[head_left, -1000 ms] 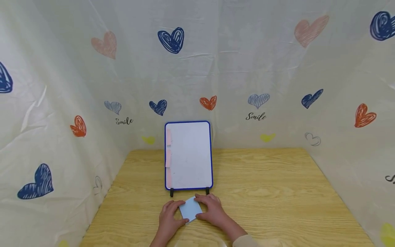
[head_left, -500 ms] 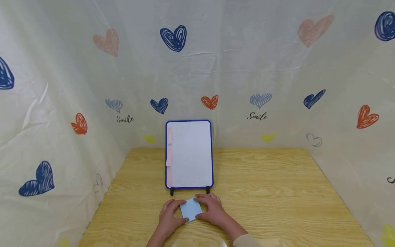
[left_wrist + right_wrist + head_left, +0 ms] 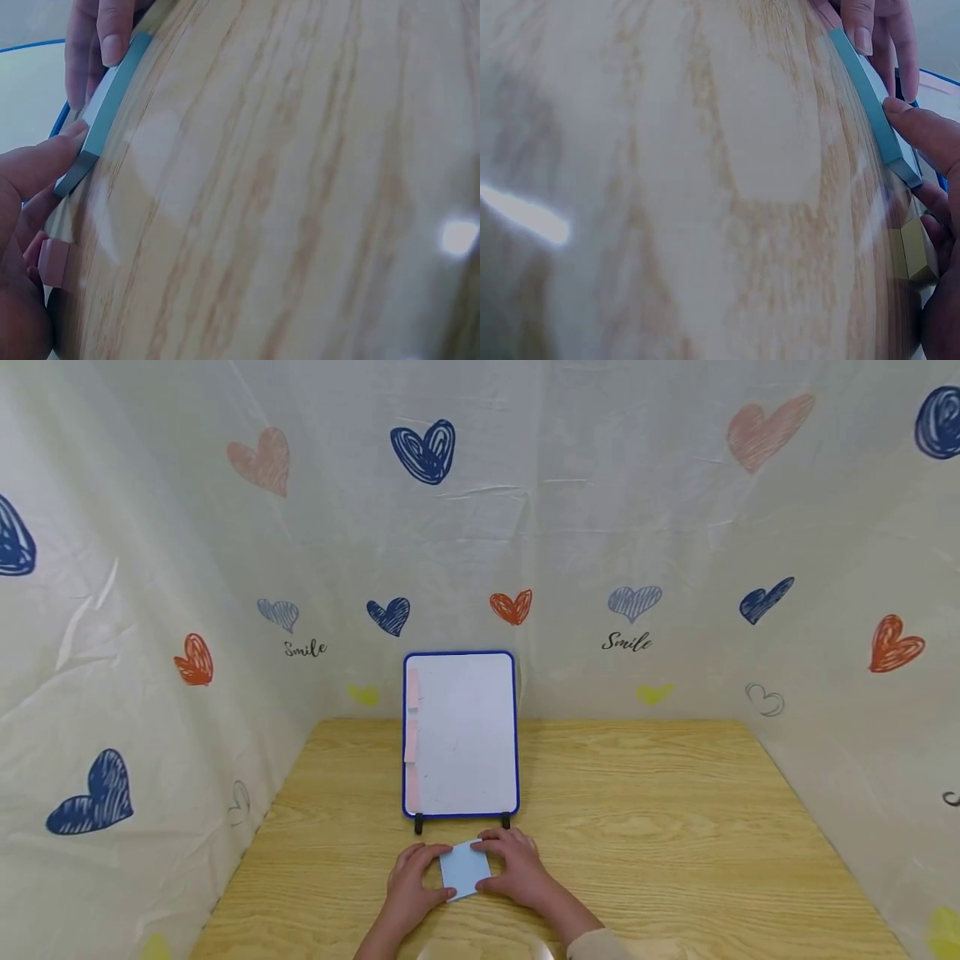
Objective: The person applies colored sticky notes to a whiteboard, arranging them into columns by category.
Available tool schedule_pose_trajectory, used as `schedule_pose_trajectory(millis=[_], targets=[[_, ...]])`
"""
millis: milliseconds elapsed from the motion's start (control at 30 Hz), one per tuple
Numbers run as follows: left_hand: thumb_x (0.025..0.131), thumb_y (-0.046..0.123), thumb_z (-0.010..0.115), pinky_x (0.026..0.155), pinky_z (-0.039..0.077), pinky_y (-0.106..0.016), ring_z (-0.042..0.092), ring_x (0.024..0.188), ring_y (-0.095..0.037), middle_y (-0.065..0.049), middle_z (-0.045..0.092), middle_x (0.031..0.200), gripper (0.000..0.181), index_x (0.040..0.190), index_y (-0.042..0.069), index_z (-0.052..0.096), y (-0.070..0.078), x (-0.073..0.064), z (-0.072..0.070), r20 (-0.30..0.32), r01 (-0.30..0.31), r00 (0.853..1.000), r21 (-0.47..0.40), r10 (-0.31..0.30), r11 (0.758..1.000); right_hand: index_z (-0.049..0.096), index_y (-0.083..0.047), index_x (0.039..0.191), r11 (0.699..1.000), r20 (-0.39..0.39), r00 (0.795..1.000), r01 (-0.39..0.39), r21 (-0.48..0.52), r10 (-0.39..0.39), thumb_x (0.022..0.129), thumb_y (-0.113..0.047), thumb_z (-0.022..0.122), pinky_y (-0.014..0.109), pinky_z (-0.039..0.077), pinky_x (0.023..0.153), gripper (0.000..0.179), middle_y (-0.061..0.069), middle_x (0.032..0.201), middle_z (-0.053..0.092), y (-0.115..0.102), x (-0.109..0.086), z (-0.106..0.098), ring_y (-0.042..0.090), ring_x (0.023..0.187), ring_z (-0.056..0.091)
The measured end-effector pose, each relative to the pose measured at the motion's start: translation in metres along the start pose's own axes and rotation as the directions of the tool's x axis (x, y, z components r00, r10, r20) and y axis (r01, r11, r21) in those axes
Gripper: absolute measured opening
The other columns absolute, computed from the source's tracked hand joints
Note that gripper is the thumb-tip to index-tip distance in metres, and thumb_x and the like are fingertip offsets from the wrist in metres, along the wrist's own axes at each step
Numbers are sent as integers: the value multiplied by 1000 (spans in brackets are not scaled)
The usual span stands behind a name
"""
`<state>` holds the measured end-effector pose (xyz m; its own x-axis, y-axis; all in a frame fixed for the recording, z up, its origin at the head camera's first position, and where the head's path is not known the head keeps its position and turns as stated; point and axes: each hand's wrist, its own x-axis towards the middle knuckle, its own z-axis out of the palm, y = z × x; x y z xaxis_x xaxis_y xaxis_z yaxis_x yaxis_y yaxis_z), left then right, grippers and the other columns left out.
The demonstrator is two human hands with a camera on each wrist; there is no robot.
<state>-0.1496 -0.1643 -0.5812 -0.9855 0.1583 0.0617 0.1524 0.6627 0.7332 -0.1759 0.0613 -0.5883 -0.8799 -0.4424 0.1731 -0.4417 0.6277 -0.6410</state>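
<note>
A light blue pad of sticky notes [image 3: 465, 870] lies in front of the whiteboard, tilted slightly in the head view. My left hand [image 3: 409, 887] grips its left side between thumb and fingers. From the right, my right hand [image 3: 516, 870] holds the opposite side the same way. The wrist views show the pad's thick edge facing me. Beneath my left hand, a small pink block, perhaps another note pad [image 3: 54, 262], sits against the lower fingers. A yellow block of similar shape [image 3: 918, 250] is by the lower fingers of my right hand.
Just beyond my hands a blue-framed whiteboard [image 3: 465, 735] stands on black feet. Several pink paper strips [image 3: 412, 741] run down its left edge. The wooden table [image 3: 637, 843] extends to both sides, with a heart-printed curtain [image 3: 570, 543] around it.
The blue pad has turned slightly clockwise between my hands, so its edges sit straighter. Both hands keep their hold. The head view has shifted a little.
</note>
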Motion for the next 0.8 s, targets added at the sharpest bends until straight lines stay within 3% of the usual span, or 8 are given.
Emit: schedule_pose_trajectory(millis=[300, 800], targets=[[65, 22, 90, 96, 24, -71, 35, 130, -40, -3, 61, 128, 61, 121, 22, 65, -3, 0, -1, 21, -21, 1000, -11, 21, 1000, 70, -22, 119, 998, -39, 999, 22, -55, -24, 72, -42, 84, 41, 36, 88, 53, -6, 119, 56, 0, 0, 3, 16, 108, 46], [67, 23, 89, 94, 23, -70, 35, 129, -39, 0, 62, 128, 60, 122, 21, 66, -5, -1, -4, 43, -63, 997, -41, 65, 997, 67, -24, 126, 985, -7, 1000, 22, -170, -24, 66, -54, 83, 39, 36, 86, 69, -10, 115, 53, -3, -1, 3, 15, 105, 44]])
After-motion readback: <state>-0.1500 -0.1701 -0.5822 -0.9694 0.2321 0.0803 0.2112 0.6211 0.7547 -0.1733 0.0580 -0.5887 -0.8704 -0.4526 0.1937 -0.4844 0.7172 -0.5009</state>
